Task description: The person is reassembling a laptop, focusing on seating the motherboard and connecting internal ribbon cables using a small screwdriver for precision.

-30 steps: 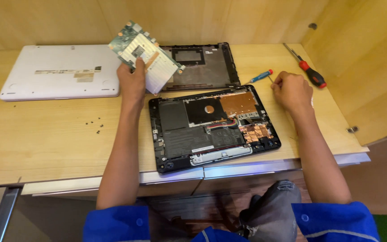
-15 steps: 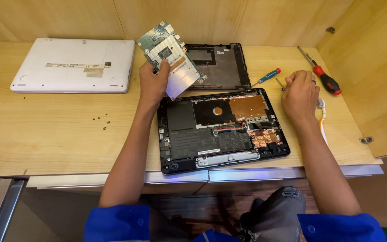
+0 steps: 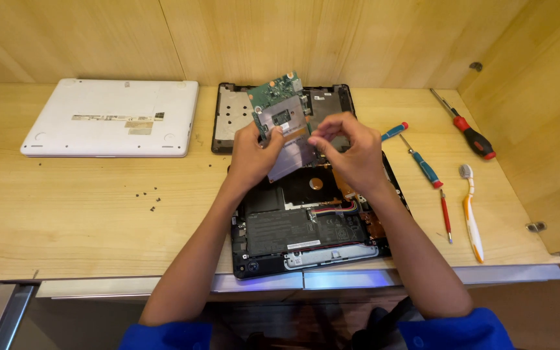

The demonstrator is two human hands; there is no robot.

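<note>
Green circuit board [image 3: 284, 123] held up in both hands over an opened black laptop [image 3: 309, 223] on the wooden bench [image 3: 66, 220].

Left hand [image 3: 254, 155] with grip pinched on the board's lower left edge; right hand [image 3: 348, 146] with fingertips pressed together at the board's right side, exact contact hard to tell. Board tilted, above the laptop's far end and in front of a detached black bottom cover [image 3: 228, 116]. Closed white laptop [image 3: 113, 118] lying well to the left; small loose screws [image 3: 149, 196] scattered near it. To the right: two blue-handled screwdrivers [image 3: 422, 162], a red-handled screwdriver [image 3: 471, 135], a thin red tool [image 3: 445, 214] and an orange-and-white toothbrush [image 3: 471, 214], all apart from the hands.
</note>
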